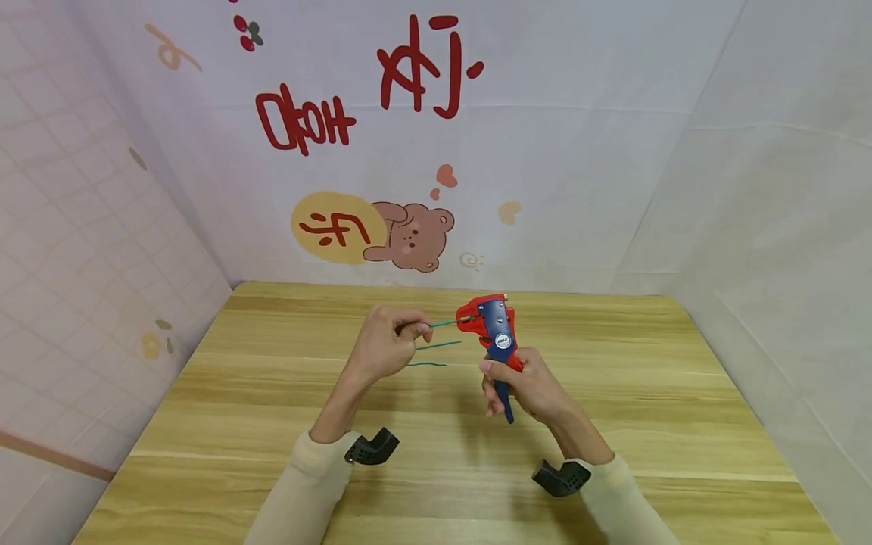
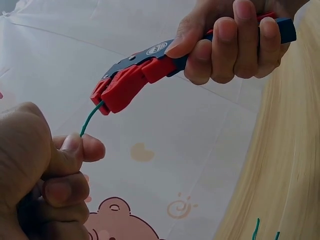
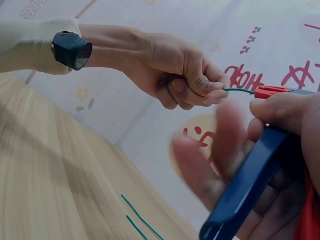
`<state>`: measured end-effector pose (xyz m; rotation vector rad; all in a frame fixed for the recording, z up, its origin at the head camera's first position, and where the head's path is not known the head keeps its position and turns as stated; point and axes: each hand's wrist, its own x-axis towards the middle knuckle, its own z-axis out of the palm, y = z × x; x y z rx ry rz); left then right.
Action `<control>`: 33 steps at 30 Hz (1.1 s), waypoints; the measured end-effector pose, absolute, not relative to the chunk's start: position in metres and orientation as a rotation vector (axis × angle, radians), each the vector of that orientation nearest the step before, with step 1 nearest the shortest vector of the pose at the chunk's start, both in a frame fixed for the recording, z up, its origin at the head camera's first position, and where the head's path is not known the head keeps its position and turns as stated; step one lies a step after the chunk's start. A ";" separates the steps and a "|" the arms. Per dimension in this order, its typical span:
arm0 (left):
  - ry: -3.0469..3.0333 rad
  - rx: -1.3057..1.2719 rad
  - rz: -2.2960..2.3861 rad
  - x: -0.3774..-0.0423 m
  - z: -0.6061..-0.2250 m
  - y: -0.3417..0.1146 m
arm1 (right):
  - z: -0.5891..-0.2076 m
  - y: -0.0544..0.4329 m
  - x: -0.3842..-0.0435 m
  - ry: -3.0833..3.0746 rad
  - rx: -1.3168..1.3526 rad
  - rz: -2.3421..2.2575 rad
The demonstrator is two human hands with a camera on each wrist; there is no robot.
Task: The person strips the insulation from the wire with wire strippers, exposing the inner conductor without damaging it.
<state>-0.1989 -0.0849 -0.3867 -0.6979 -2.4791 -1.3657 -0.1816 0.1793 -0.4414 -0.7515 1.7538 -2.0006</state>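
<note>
My left hand (image 1: 388, 344) pinches a thin green wire (image 1: 444, 324) between thumb and forefinger. The wire's far end sits in the red jaws of a blue and red wire stripper (image 1: 502, 333). Around the tool's handles is my right hand (image 1: 534, 382), its thumb along the near side. In the left wrist view the fingers wrap the blue handle (image 2: 287, 31), and the green wire (image 2: 90, 119) bends slightly between hand and tool. Some right-hand fingers look blurred and loosened off the handle in the right wrist view. The wire tip inside the jaws is hidden.
Two more green wires, one (image 1: 439, 345) behind the other (image 1: 431, 364), lie on the wooden table (image 1: 613, 424), partly covered by my left hand. A white printed cloth (image 1: 559, 174) rises at the table's back edge, with pale walls on both sides.
</note>
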 end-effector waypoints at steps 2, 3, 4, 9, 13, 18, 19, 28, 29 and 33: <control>-2.490 -0.690 -1.373 -0.199 -0.387 -0.085 | -0.442 0.180 -0.182 1.733 -0.767 -2.005; -2.496 -0.686 -1.377 -0.200 -0.388 -0.085 | -0.442 0.180 -0.183 1.723 -0.773 -2.007; -2.501 -0.681 -1.384 -0.200 -0.388 -0.085 | -0.442 0.180 -0.183 1.712 -0.782 -2.010; -2.520 -0.670 -1.398 -0.199 -0.388 -0.087 | -0.441 0.181 -0.183 1.698 -0.790 -2.010; -2.528 -0.665 -1.405 -0.200 -0.388 -0.086 | -0.441 0.181 -0.183 1.699 -0.785 -2.014; -2.534 -0.654 -1.416 -0.200 -0.388 -0.085 | -0.441 0.182 -0.183 1.697 -0.775 -2.018; -2.535 -0.654 -1.418 -0.199 -0.387 -0.085 | -0.441 0.182 -0.183 1.702 -0.773 -2.017; -2.554 -0.630 -1.428 -0.201 -0.389 -0.085 | -0.441 0.184 -0.184 1.730 -0.760 -2.003; -2.558 -0.624 -1.430 -0.201 -0.389 -0.085 | -0.442 0.184 -0.184 1.728 -0.759 -2.004; -2.571 -0.613 -1.437 -0.201 -0.389 -0.085 | -0.442 0.186 -0.185 1.713 -0.763 -2.013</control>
